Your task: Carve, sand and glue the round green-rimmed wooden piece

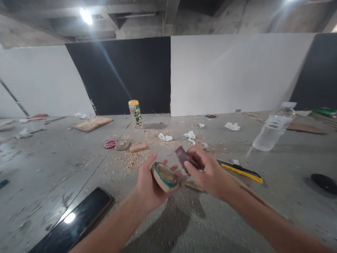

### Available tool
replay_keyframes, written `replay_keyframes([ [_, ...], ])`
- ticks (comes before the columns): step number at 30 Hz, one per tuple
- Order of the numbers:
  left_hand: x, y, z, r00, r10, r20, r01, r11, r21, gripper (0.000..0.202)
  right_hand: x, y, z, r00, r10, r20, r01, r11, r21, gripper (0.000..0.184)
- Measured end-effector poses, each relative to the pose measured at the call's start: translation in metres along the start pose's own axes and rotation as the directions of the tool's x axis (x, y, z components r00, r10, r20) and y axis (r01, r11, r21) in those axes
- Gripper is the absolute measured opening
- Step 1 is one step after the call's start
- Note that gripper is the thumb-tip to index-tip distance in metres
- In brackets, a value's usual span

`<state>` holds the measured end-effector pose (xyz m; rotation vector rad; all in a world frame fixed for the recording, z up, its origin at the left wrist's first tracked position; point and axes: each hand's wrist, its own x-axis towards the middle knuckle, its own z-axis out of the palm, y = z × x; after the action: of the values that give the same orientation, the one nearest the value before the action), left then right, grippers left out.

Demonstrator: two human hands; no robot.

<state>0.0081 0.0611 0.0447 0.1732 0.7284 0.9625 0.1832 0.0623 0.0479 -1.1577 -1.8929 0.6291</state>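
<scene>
Holding a round wooden disc (164, 176) up over the floor (52, 158), the left hand (147, 184) cups it from beneath while the right hand (207, 172) pinches a folded piece of dark sandpaper (184, 156) just beside its rim. The disc rests only on fingertips, so a hard stroke could likely knock it loose into the wood shavings (134, 158), or drag sandpaper across the left fingers.

The phone (76, 219), near the left hand (147, 186), is cut off by the bottom edge. The right hand (207, 174) hides part of the brown sheet (183, 156). The far can's (135, 114) words are too small to read.
</scene>
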Motion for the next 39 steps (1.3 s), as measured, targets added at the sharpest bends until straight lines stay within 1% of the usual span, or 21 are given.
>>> replay_keyframes([
  [2, -0.002, -0.004, -0.002, 0.997, -0.078, 0.027, 0.076, 0.996, 0.050, 0.048, -0.002, 0.001, 0.002, 0.994, -0.109, -0.009, 0.106, 0.980, -0.169, 0.013],
  [3, -0.002, -0.006, -0.003, 0.994, -0.092, 0.052, 0.087, 0.992, 0.090, 0.048, -0.002, 0.001, 0.003, 0.983, -0.180, 0.014, 0.179, 0.961, -0.212, 0.017],
  [4, -0.002, -0.007, -0.005, 0.994, -0.077, 0.074, 0.067, 0.989, 0.131, 0.047, -0.003, 0.001, 0.005, 0.968, -0.247, 0.044, 0.250, 0.940, -0.232, 0.020],
  [5, -0.002, -0.008, -0.006, 0.995, -0.034, 0.088, 0.019, 0.985, 0.169, 0.046, -0.003, 0.001, 0.007, 0.952, -0.296, 0.078, 0.307, 0.921, -0.241, 0.022],
  [7, 0.000, -0.009, -0.010, 0.991, 0.077, 0.113, -0.103, 0.965, 0.242, 0.045, -0.003, 0.002, 0.011, 0.932, -0.337, 0.130, 0.360, 0.902, -0.239, 0.024],
  [8, 0.001, -0.008, -0.012, 0.983, 0.127, 0.129, -0.159, 0.949, 0.273, 0.045, -0.004, 0.002, 0.013, 0.930, -0.343, 0.133, 0.365, 0.900, -0.237, 0.026],
  [10, 0.003, -0.009, -0.015, 0.970, 0.190, 0.153, -0.230, 0.920, 0.318, 0.046, -0.006, 0.003, 0.015, 0.923, -0.368, 0.109, 0.384, 0.894, -0.232, 0.025],
  [13, 0.003, -0.011, -0.015, 0.959, 0.233, 0.163, -0.276, 0.899, 0.339, 0.049, -0.010, 0.002, 0.019, 0.900, -0.432, 0.066, 0.433, 0.863, -0.260, 0.027],
  [16, 0.000, -0.016, -0.010, 0.962, 0.233, 0.139, -0.268, 0.902, 0.340, 0.051, -0.017, -0.001, 0.024, 0.882, -0.461, 0.096, 0.466, 0.829, -0.309, 0.035],
  [18, -0.003, -0.017, -0.006, 0.968, 0.230, 0.105, -0.252, 0.906, 0.339, 0.049, -0.021, -0.003, 0.028, 0.881, -0.454, 0.133, 0.472, 0.825, -0.310, 0.041],
  [20, -0.006, -0.018, -0.004, 0.972, 0.222, 0.078, -0.235, 0.909, 0.344, 0.047, -0.024, -0.005, 0.030, 0.873, -0.465, 0.146, 0.487, 0.820, -0.302, 0.045],
  [22, -0.007, -0.019, -0.004, 0.975, 0.209, 0.078, -0.223, 0.912, 0.345, 0.046, -0.023, -0.006, 0.028, 0.848, -0.511, 0.141, 0.528, 0.789, -0.314, 0.044],
  [24, -0.007, -0.020, -0.006, 0.976, 0.194, 0.099, -0.216, 0.914, 0.343, 0.046, -0.020, -0.005, 0.025, 0.817, -0.561, 0.134, 0.570, 0.747, -0.342, 0.040],
  [25, -0.006, -0.021, -0.006, 0.975, 0.192, 0.108, -0.218, 0.912, 0.347, 0.046, -0.019, -0.004, 0.023, 0.810, -0.572, 0.130, 0.577, 0.734, -0.358, 0.039],
  [27, -0.005, -0.022, -0.006, 0.972, 0.208, 0.111, -0.235, 0.897, 0.375, 0.047, -0.017, -0.004, 0.020, 0.810, -0.575, 0.117, 0.572, 0.729, -0.376, 0.037],
  [29, -0.005, -0.023, -0.006, 0.969, 0.221, 0.108, -0.246, 0.882, 0.403, 0.047, -0.018, -0.004, 0.020, 0.825, -0.557, 0.100, 0.549, 0.745, -0.379, 0.036],
  [32, -0.005, -0.023, -0.005, 0.966, 0.231, 0.114, -0.257, 0.875, 0.409, 0.045, -0.021, -0.006, 0.023, 0.839, -0.536, 0.089, 0.533, 0.780, -0.326, 0.031],
  [35, -0.005, -0.024, -0.007, 0.946, 0.280, 0.161, -0.323, 0.834, 0.448, 0.045, -0.023, -0.008, 0.025, 0.828, -0.551, 0.101, 0.554, 0.777, -0.300, 0.032],
  [37, -0.005, -0.026, -0.009, 0.932, 0.309, 0.186, -0.361, 0.804, 0.472, 0.047, -0.023, -0.008, 0.025, 0.823, -0.564, 0.070, 0.553, 0.766, -0.329, 0.034],
  [39, -0.006, -0.027, -0.010, 0.929, 0.313, 0.197, -0.370, 0.795, 0.481, 0.049, -0.023, -0.009, 0.024, 0.827, -0.561, 0.043, 0.540, 0.770, -0.340, 0.034],
])
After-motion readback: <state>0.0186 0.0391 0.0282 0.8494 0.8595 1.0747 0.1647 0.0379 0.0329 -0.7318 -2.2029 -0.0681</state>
